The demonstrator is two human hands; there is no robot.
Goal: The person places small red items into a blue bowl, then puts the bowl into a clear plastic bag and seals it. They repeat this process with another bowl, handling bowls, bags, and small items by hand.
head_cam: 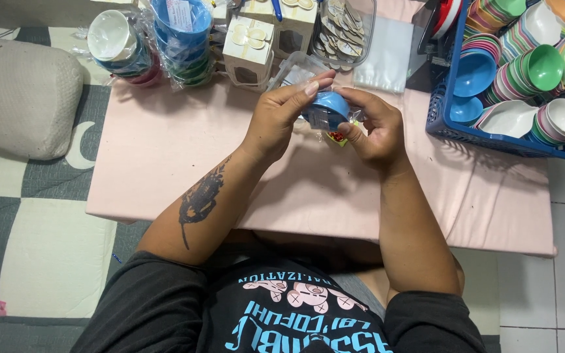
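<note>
Two hands (335,121), one blue bowl (328,108)

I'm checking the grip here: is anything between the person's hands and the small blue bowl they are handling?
Partly. A clear plastic wrapper lies around the small blue bowl, so the left hand and right hand seem to grip it partly through that film. Nothing else visible comes between them above the pink table.
</note>
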